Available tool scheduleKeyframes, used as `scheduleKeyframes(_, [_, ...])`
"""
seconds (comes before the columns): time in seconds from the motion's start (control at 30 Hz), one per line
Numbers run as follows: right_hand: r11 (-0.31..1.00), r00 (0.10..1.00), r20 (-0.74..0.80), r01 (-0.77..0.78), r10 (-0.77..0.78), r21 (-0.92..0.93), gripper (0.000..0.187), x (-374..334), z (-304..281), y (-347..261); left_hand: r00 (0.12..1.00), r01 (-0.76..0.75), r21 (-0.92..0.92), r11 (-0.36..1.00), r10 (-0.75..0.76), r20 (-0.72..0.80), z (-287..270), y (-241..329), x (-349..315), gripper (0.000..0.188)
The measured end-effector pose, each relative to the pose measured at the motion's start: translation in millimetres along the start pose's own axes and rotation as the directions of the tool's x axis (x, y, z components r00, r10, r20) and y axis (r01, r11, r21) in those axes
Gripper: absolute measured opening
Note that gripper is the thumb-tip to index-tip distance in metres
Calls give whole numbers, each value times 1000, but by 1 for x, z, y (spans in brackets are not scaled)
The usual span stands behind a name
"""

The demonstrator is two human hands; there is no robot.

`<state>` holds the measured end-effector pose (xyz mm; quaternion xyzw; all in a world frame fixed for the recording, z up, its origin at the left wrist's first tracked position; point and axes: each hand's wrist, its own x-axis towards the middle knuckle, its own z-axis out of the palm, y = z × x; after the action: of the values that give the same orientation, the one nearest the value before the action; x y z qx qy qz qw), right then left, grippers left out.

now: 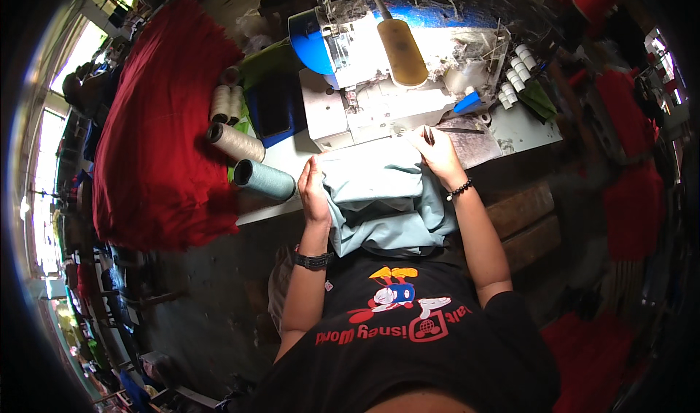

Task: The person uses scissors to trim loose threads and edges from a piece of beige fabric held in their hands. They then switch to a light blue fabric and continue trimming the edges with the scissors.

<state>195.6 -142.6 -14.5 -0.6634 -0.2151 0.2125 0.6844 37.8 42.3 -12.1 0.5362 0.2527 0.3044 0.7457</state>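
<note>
A pale blue piece of fabric (397, 227) hangs in loose folds over the front of the table, its upper part brightly lit. Along its left edge, my left hand (313, 190) grips the cloth with the fingers pointing up. My right hand (440, 156) pinches the upper right edge, close to the front of a white sewing machine (386, 114). A small dark spot shows at the right fingertips, too small to make out. The lamp glare washes out the cloth between the hands.
A yellow lamp (403, 52) hangs over the machine. Left of it stand a light blue thread cone (266, 180), a cream thread cone (237, 143) and a large heap of red fabric (164, 128). Several white spools (519, 70) sit at right. A dark phone-like slab (275, 110) lies behind the cones.
</note>
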Motion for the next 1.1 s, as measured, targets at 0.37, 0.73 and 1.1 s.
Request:
scheduleKeyframes(0.37, [976,992,-27,-113,120,188,20,-8,2,-9,995,87,-224,971,-74,66,-4,-6,-4,13])
scheduleKeyframes(0.73, [974,992,122,-56,29,220,8,-21,0,-27,996,64,-119,991,-57,63,2,4,-5,19])
scheduleKeyframes(1.1, [994,988,107,105,-108,36,13,-19,11,-12,997,24,-140,990,-13,79,6,12,-6,28])
